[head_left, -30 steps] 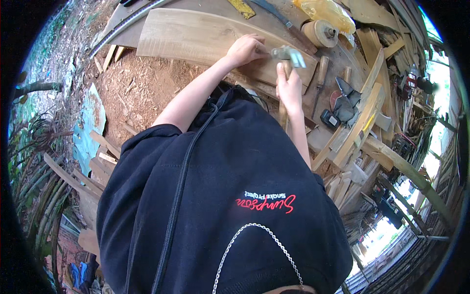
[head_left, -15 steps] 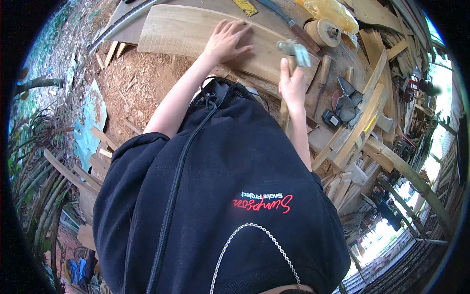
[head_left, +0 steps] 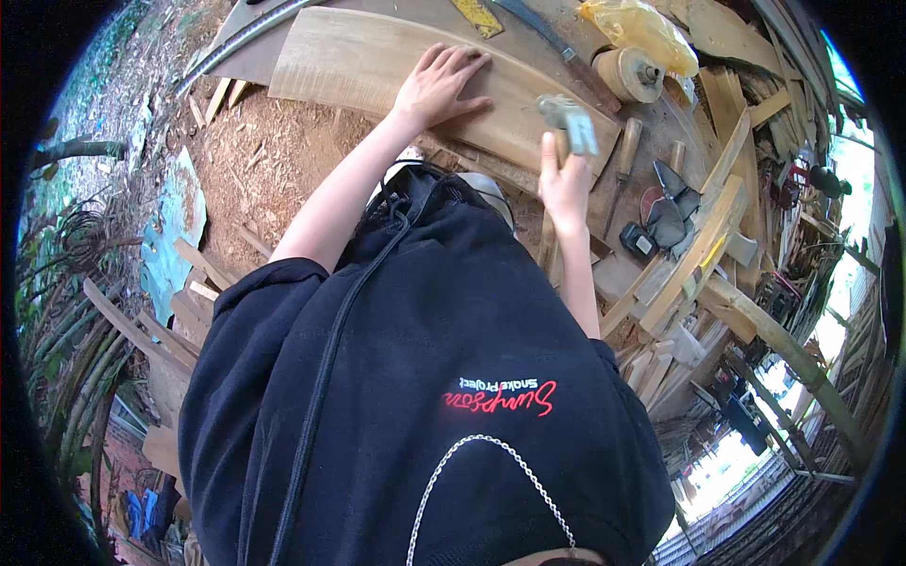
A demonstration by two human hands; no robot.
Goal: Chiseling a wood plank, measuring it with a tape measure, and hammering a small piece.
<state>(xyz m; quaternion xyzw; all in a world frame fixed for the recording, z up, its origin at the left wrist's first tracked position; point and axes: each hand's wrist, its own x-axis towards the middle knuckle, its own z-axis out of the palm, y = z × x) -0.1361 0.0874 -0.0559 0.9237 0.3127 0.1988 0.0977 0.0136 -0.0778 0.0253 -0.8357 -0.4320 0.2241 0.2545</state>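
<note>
A wide, pale wooden board (head_left: 344, 61) lies across the workbench in front of me. My left hand (head_left: 440, 90) rests on it, fingers spread and palm down. In my right hand (head_left: 564, 184) is a claw hammer (head_left: 566, 123), gripped by its wooden handle close under the metal head, with the thumb along the handle. The hammer head shows over the right end of the board; I cannot tell whether it touches the wood. Beside that end lies a chisel-like tool with a wooden handle (head_left: 628, 149).
Behind the board lie a long blade with a dark handle (head_left: 593, 83), a yellow tool (head_left: 476, 17), a round wooden spool (head_left: 628, 75) and a yellow plastic bag (head_left: 646, 30). Sanding discs (head_left: 663, 215) and wood offcuts (head_left: 703, 255) lie at the right. Wood shavings (head_left: 255, 160) cover the ground at left.
My right hand and the hammer have shifted very slightly nearer to me. My left hand stays spread on the board. More of a pale shoe shows below the board.
</note>
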